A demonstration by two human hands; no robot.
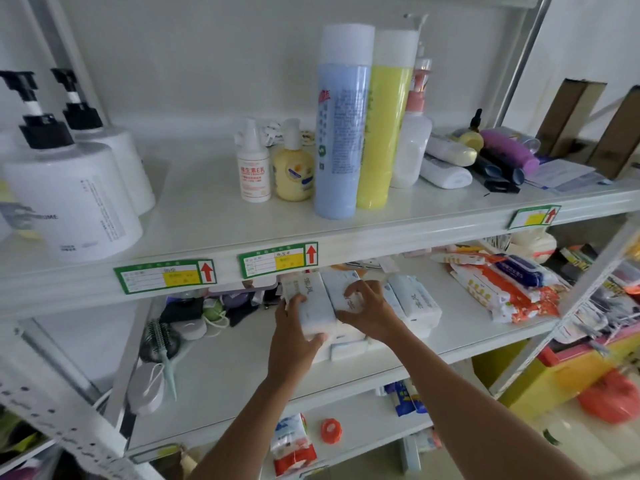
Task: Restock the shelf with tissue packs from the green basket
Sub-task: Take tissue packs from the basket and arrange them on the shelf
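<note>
both hands are at the middle shelf (242,358). the left hand (294,341) grips a white tissue pack (311,304) near the shelf's front edge, thumb on its near end and fingers wrapped over its left side. the right hand (369,311) is just beside it, fingers spread and bent, clutching the top of a second pack (334,289). more tissue packs (415,301) lie against these toward the shelf's right, orange wipes (502,292) further right, a hairbrush (161,337) at the shelf's left end.
</note>
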